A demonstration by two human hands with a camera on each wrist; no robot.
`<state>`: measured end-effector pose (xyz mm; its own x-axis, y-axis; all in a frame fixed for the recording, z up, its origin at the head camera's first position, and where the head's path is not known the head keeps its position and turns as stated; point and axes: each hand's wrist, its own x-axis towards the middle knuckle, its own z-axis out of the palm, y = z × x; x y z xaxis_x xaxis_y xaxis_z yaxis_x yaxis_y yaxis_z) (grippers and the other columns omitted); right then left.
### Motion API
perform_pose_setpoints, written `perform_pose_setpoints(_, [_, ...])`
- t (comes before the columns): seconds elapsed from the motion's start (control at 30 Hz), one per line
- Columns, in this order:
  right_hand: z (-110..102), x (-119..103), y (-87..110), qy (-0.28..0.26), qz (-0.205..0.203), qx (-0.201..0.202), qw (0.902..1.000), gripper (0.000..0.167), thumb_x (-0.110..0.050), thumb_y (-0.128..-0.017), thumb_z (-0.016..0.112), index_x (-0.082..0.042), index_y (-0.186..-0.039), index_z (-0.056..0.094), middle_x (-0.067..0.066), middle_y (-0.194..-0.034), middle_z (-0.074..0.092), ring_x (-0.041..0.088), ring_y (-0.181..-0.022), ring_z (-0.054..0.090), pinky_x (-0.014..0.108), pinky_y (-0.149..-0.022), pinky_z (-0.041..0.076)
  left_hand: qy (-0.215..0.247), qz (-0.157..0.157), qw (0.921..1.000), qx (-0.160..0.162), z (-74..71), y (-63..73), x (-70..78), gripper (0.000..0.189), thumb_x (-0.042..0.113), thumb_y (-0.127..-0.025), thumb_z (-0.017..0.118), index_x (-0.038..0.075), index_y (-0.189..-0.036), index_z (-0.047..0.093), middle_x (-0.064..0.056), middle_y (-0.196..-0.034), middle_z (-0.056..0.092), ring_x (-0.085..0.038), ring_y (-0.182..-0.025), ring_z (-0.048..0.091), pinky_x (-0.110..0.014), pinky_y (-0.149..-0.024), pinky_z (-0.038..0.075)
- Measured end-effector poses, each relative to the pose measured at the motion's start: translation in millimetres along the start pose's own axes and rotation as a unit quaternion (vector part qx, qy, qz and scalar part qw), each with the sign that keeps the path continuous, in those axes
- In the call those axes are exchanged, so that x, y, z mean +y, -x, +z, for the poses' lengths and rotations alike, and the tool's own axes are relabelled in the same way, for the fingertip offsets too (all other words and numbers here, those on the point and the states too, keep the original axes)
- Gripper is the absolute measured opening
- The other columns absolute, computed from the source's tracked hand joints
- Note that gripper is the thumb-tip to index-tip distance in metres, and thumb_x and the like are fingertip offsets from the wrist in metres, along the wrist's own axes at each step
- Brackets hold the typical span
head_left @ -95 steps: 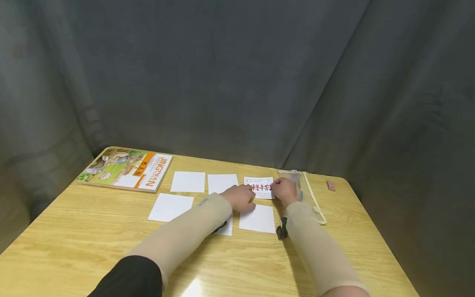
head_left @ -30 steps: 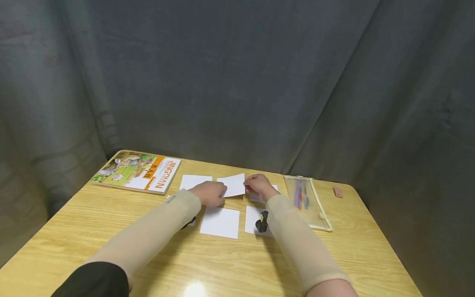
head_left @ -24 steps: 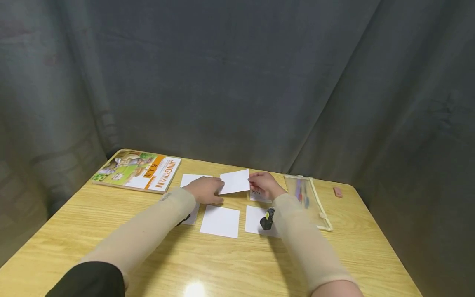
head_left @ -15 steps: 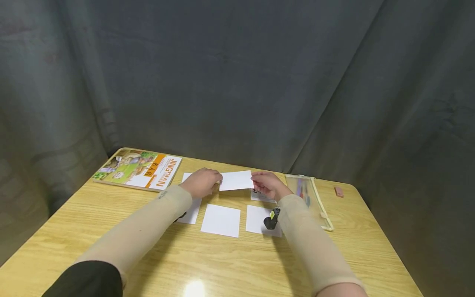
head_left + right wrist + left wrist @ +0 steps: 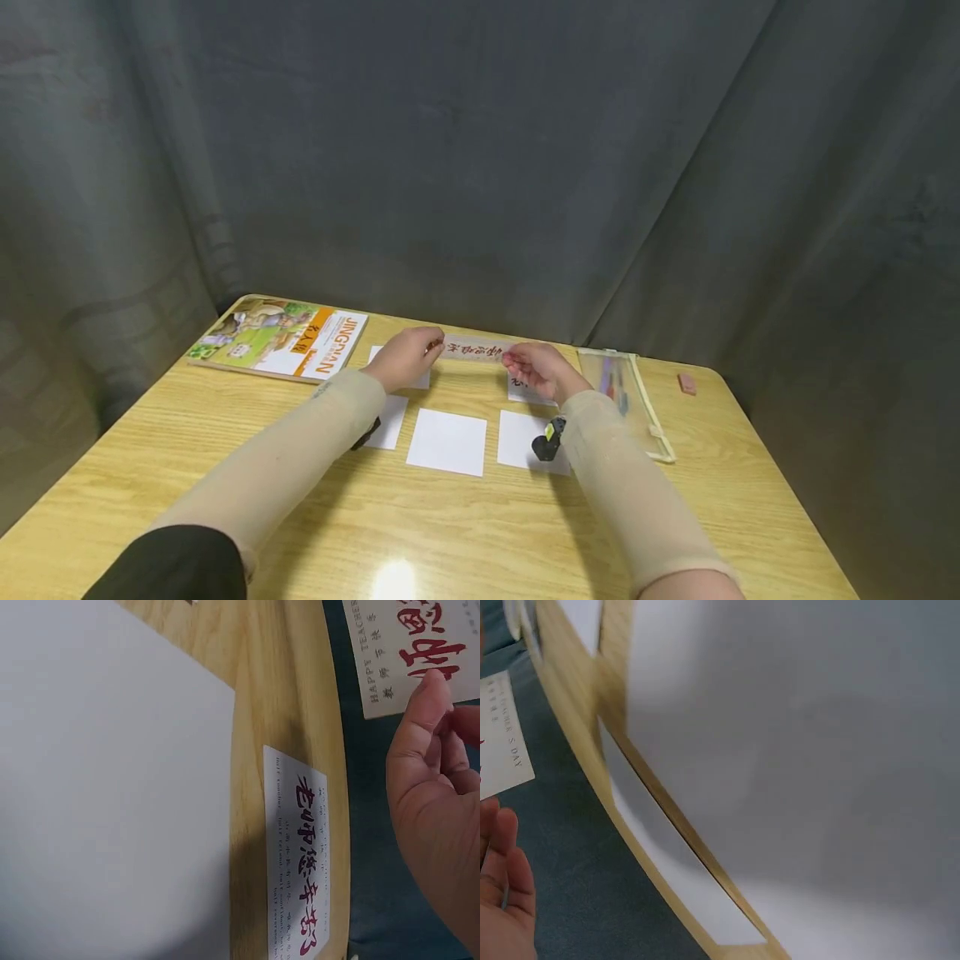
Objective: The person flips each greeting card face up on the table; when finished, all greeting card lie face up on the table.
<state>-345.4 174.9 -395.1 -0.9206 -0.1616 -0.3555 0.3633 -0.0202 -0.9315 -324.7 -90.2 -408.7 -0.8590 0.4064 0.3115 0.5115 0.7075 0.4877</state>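
Note:
Raised above the far part of the table is a greeting card [image 5: 474, 348] with red brush characters, tilted so that its printed side shows in the head view. My left hand [image 5: 408, 358] holds its left end, fingers bent at the edge. At the other end, my right hand [image 5: 542, 369] pinches the card between thumb and finger, as the right wrist view also shows. In the left wrist view, "Teacher's Day" lettering runs along the card [image 5: 510, 739], above the fingers of the hand [image 5: 506, 877].
A second printed card [image 5: 296, 862] lies face up below my right hand. Blank white cards [image 5: 447, 442] lie in a row nearer me, another [image 5: 408, 379] behind my left hand. A magazine [image 5: 277, 337] is at back left; a clear zip pouch [image 5: 630, 404] with pens and a pink eraser [image 5: 686, 384] are at right.
Both hands moved from the printed card at right to a blank-looking card, lifted it off the table and turned it over; its white back faced up before, its red print shows now.

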Motion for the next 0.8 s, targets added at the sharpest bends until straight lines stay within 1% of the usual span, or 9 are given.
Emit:
perform_pose_setpoints(0.13, [2.2, 3.6, -0.9, 0.045, -0.009, 0.016, 0.9988, 0.008, -0.006, -0.105, 0.057, 0.001, -0.107, 0.061, 0.004, -0.089, 0.065, 0.009, -0.073, 0.06, 0.018, -0.067, 0.054, 0.053, -0.04, 0.9978, -0.001, 0.1, -3.2, 2.6, 0.014, 0.012, -0.106, 0.058, 0.003, -0.106, 0.068, -0.004, -0.089, 0.066, -0.016, -0.075, 0.056, -0.036, -0.07, 0.05])
perform_pose_setpoints(0.23, [5.7, 5.2, -1.2, 0.073, -0.026, 0.04, 0.9962, 0.01, -0.009, -0.104, 0.061, -0.001, -0.11, 0.061, 0.004, -0.096, 0.064, 0.011, -0.079, 0.059, 0.022, -0.074, 0.054, 0.103, -0.064, 0.9926, -0.005, 0.2, -5.4, 3.2, 0.012, 0.01, -0.105, 0.059, 0.002, -0.1, 0.066, -0.005, -0.082, 0.063, -0.018, -0.071, 0.054, -0.033, -0.066, 0.046])
perform_pose_setpoints(0.3, [7.7, 5.7, -1.6, 0.091, -0.039, 0.047, 0.9939, 0.014, -0.01, -0.104, 0.062, 0.0, -0.113, 0.062, 0.004, -0.101, 0.064, 0.012, -0.083, 0.06, 0.025, -0.078, 0.053, 0.157, -0.088, 0.9836, -0.016, -0.3, -6.5, 3.8, 0.012, 0.011, -0.104, 0.06, -0.001, -0.106, 0.061, -0.006, -0.082, 0.064, -0.021, -0.073, 0.059, -0.031, -0.067, 0.045])
perform_pose_setpoints(0.37, [8.6, 5.7, -1.8, 0.109, -0.047, 0.043, 0.9919, 0.017, -0.011, -0.104, 0.062, 0.0, -0.116, 0.063, 0.005, -0.104, 0.064, 0.014, -0.085, 0.059, 0.027, -0.078, 0.051, 0.213, -0.12, 0.9692, -0.023, -1.4, -7.3, 5.2, 0.021, 0.014, -0.103, 0.061, -0.003, -0.116, 0.058, -0.011, -0.085, 0.066, -0.029, -0.078, 0.064, -0.032, -0.07, 0.046])
perform_pose_setpoints(0.43, [8.8, 5.7, -2.0, 0.129, -0.051, 0.03, 0.9899, 0.019, -0.012, -0.105, 0.06, 0.001, -0.119, 0.063, 0.006, -0.104, 0.064, 0.014, -0.084, 0.059, 0.027, -0.076, 0.05, 0.242, -0.143, 0.9593, -0.023, -2.8, -8.7, 7.0, 0.031, 0.017, -0.103, 0.062, -0.004, -0.125, 0.056, -0.014, -0.092, 0.067, -0.032, -0.087, 0.066, -0.034, -0.076, 0.048])
perform_pose_setpoints(0.5, [9.3, 5.0, -1.5, 0.148, -0.051, 0.016, 0.9875, 0.02, -0.012, -0.105, 0.059, 0.0, -0.12, 0.064, 0.004, -0.103, 0.064, 0.014, -0.083, 0.058, 0.027, -0.075, 0.048, 0.237, -0.145, 0.9604, -0.02, -3.8, -10.9, 8.7, 0.033, 0.019, -0.103, 0.062, -0.003, -0.127, 0.059, -0.015, -0.1, 0.069, -0.032, -0.095, 0.065, -0.036, -0.084, 0.049])
perform_pose_setpoints(0.63, [12.2, 3.8, -0.3, 0.166, -0.056, -0.022, 0.9843, 0.019, -0.011, -0.105, 0.058, 0.001, -0.119, 0.065, 0.002, -0.095, 0.064, 0.012, -0.079, 0.057, 0.027, -0.073, 0.048, 0.187, -0.115, 0.9749, -0.035, -4.5, -14.4, 12.1, 0.023, 0.015, -0.102, 0.062, -0.002, -0.112, 0.073, -0.012, -0.104, 0.07, -0.024, -0.096, 0.061, -0.038, -0.091, 0.05])
perform_pose_setpoints(0.73, [15.6, 4.2, -0.4, 0.168, -0.061, -0.043, 0.9829, 0.02, -0.009, -0.105, 0.057, 0.003, -0.119, 0.064, 0.001, -0.093, 0.064, 0.011, -0.078, 0.058, 0.025, -0.072, 0.049, 0.185, -0.111, 0.9746, -0.058, -4.2, -14.4, 13.6, 0.019, 0.013, -0.101, 0.063, -0.002, -0.104, 0.074, -0.01, -0.099, 0.071, -0.02, -0.091, 0.06, -0.036, -0.087, 0.051])
perform_pose_setpoints(0.8, [18.0, 4.0, -0.8, 0.163, -0.059, -0.04, 0.984, 0.021, -0.01, -0.105, 0.057, 0.003, -0.121, 0.064, 0.001, -0.095, 0.064, 0.011, -0.078, 0.057, 0.025, -0.072, 0.048, 0.191, -0.121, 0.9721, -0.062, -3.7, -13.9, 13.1, 0.017, 0.012, -0.101, 0.063, -0.001, -0.101, 0.074, -0.007, -0.095, 0.069, -0.017, -0.087, 0.058, -0.032, -0.082, 0.049])
